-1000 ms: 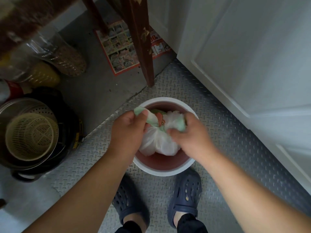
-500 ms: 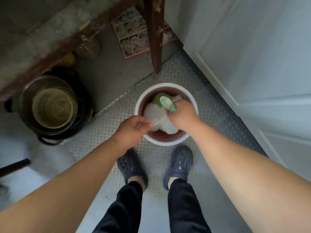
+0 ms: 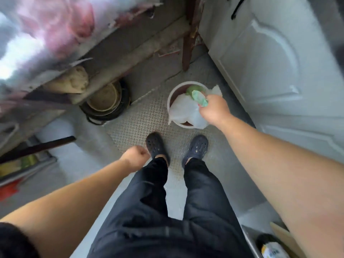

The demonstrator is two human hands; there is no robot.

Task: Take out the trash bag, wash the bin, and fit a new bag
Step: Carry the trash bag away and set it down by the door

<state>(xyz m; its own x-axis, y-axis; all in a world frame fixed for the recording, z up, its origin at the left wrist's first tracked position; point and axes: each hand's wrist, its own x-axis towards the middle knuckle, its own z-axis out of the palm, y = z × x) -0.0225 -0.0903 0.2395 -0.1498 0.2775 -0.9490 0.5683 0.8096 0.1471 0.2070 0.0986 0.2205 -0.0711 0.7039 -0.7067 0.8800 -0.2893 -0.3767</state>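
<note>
The right hand (image 3: 214,108) is clamped on the gathered neck of the trash bag (image 3: 186,111), keeping it closed for lifting from the bin (image 3: 172,95) on the floor. The left hand (image 3: 136,158) hangs fisted, holding nothing.

I look down on a home kitchen corner: white cabinet door (image 3: 275,75), stacked pots (image 3: 106,101), tread-plate floor mat (image 3: 141,118).
</note>
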